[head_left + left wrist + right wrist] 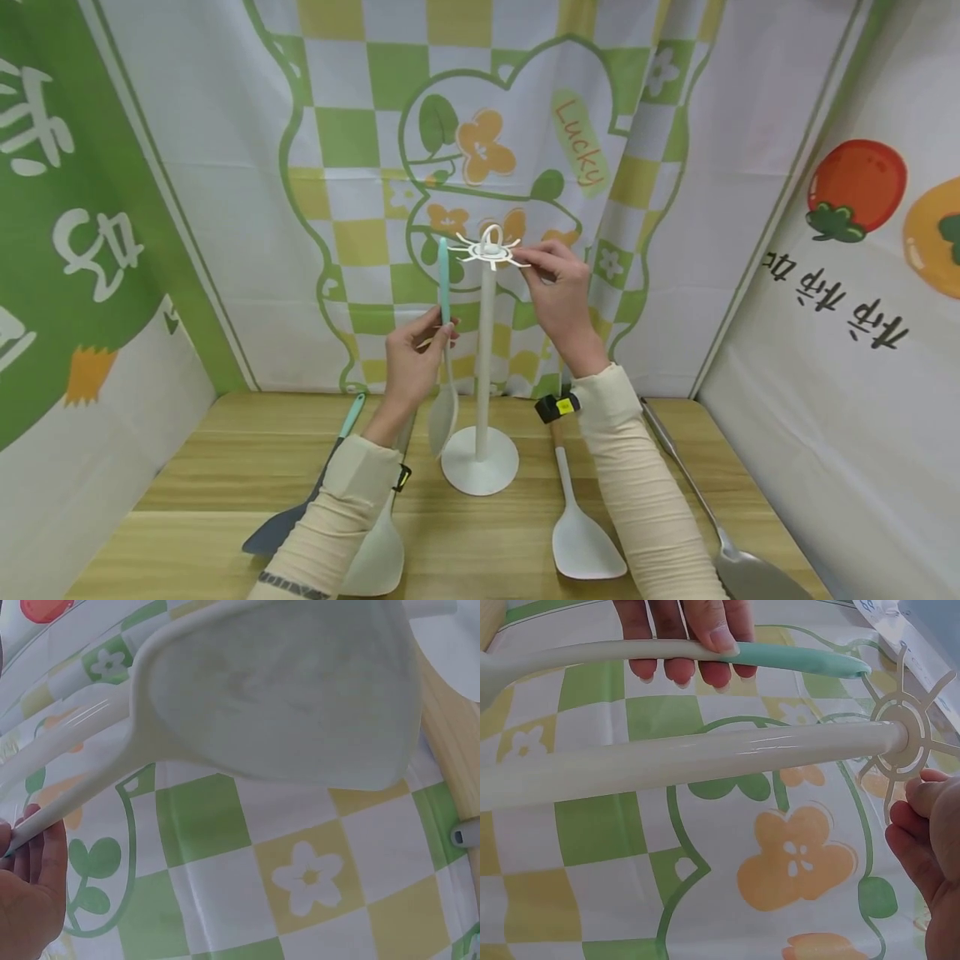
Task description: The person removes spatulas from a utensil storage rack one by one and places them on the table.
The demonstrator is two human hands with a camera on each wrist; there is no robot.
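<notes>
My left hand [414, 358] pinches a white turner [277, 697] by its handle, which has a mint-green end [802, 660]. The turner hangs upright, blade down, left of a white utensil stand [486, 358]. Its handle tip is at one of the hooks on the stand's ring; whether the hook passes through the handle's hole, I cannot tell. On the other side, my right hand [558, 292] holds a hook of the ring [896, 742] between thumb and fingers. The stand's round base [480, 475] rests on the wooden table.
On the table [187, 492] lie a dark turner with a mint handle [281, 529] and a pale turner [378, 554], partly behind my left forearm. To the right are a white turner with a wooden handle [585, 546] and a steel turner [753, 575]. A patterned curtain hangs behind.
</notes>
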